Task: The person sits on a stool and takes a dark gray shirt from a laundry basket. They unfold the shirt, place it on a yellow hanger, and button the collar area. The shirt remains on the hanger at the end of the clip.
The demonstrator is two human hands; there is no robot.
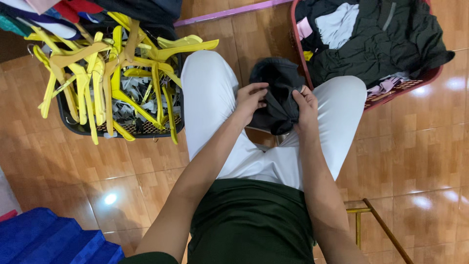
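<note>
The person wears white trousers (pixel 210 93) and a dark green top (pixel 251 220) (arms bare, no sleeves showing).

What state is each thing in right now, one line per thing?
Dark garment: bunched, gripped by both hands above the lap.
Left hand: closed on the garment.
Right hand: closed on the garment.
Red basket: piled with crumpled clothes.
Black basket: overflowing with yellow hangers.
</note>
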